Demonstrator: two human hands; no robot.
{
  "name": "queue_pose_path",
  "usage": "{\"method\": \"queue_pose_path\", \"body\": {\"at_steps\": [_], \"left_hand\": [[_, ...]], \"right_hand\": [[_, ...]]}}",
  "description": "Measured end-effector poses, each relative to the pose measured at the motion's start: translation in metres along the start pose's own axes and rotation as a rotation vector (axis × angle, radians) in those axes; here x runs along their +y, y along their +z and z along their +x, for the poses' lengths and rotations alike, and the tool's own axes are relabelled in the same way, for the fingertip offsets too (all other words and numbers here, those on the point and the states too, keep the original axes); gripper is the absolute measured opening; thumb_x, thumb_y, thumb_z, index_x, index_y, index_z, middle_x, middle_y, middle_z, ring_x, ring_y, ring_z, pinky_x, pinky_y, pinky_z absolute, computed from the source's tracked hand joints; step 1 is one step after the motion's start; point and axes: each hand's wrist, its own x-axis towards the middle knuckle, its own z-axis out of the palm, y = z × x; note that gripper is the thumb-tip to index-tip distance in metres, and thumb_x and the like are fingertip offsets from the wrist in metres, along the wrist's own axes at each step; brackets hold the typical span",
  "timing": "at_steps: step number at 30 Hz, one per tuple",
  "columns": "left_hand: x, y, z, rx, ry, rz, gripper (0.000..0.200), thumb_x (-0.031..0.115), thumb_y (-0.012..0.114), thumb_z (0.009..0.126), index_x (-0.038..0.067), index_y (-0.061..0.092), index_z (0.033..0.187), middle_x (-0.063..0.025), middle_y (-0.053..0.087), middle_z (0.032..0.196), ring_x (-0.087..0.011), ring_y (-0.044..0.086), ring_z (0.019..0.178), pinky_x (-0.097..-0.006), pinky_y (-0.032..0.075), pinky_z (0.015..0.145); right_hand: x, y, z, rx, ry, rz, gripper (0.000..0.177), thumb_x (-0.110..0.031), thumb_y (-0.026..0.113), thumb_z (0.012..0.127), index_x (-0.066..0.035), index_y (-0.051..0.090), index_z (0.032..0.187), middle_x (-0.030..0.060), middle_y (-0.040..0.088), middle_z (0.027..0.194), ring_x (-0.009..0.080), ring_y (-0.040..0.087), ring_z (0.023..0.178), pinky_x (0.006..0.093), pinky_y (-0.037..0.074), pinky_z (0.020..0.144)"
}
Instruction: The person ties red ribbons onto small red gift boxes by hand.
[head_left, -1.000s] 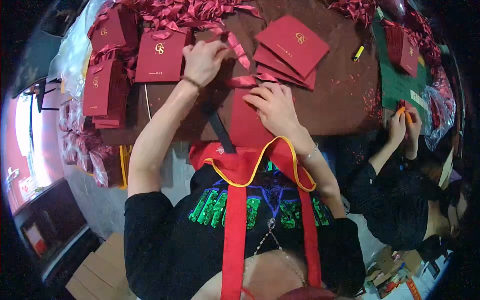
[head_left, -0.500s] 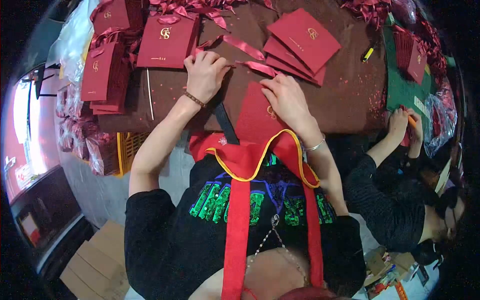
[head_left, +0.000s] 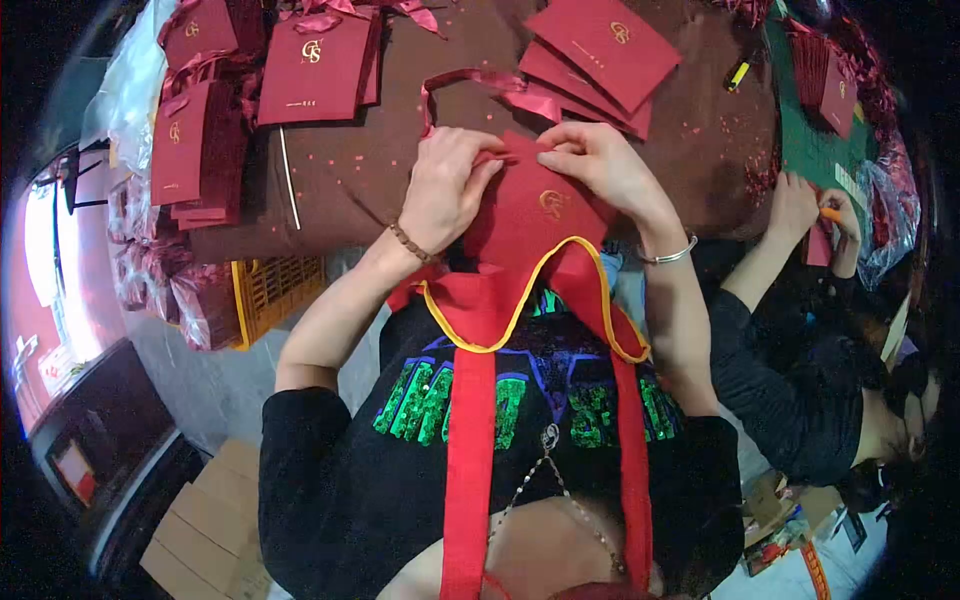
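Note:
A dark red paper bag [head_left: 525, 215] with a gold logo lies at the table's front edge, against the red apron. My left hand [head_left: 452, 185] is closed at the bag's upper left edge, thumb and fingertips pinched together. At the upper right edge, my right hand [head_left: 603, 170] pinches the bag between thumb and bent fingers. A shiny red ribbon [head_left: 470, 76] loops on the cloth just beyond both hands, its ends running down toward them.
Several finished-looking red bags [head_left: 318, 70] stand at the left, and a fanned stack of bags [head_left: 605, 60] lies at the back. A thin white stick [head_left: 289, 165] and a yellow marker [head_left: 738, 75] rest on the brown cloth. At right, another person's hands [head_left: 815, 210] work beside a green board [head_left: 810, 150].
My left hand has moved right and down from the ribbon to the bag's top edge. My right hand has shifted slightly right and now pinches that edge. The ribbon has formed a loop.

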Motion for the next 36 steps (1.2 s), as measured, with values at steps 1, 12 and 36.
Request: {"method": "queue_pose_path", "body": {"at_steps": [1,12,36], "left_hand": [[0.001,0.001,0.001,0.003,-0.001,0.002,0.013,0.007,0.062,0.075,0.006,0.060,0.088,-0.0089,0.058,0.085,-0.0276,0.053,0.085,-0.0377,0.039,0.076],[-0.001,0.017,-0.006,0.042,0.159,0.267,0.010,0.014,0.063,0.074,0.011,0.057,0.082,-0.0035,0.051,0.078,-0.0212,0.048,0.080,-0.0369,0.031,0.074],[0.007,0.024,-0.008,0.032,0.133,0.366,0.013,0.016,0.063,0.073,0.009,0.052,0.074,-0.0050,0.052,0.072,-0.0222,0.050,0.075,-0.0383,0.030,0.069]], "right_hand": [[-0.003,-0.001,0.000,-0.013,0.014,0.012,0.023,-0.011,0.062,0.080,0.002,0.059,0.099,-0.0034,0.056,0.075,0.0033,0.050,0.070,0.0182,0.041,0.063],[0.005,0.011,-0.004,-0.127,0.037,0.080,0.028,-0.009,0.057,0.083,0.004,0.057,0.107,0.0006,0.060,0.086,0.0058,0.053,0.078,0.0201,0.043,0.070],[0.017,0.023,-0.013,-0.032,0.006,0.170,0.031,-0.014,0.055,0.081,0.004,0.058,0.106,0.0128,0.065,0.092,0.0165,0.060,0.085,0.0279,0.046,0.077]]}}
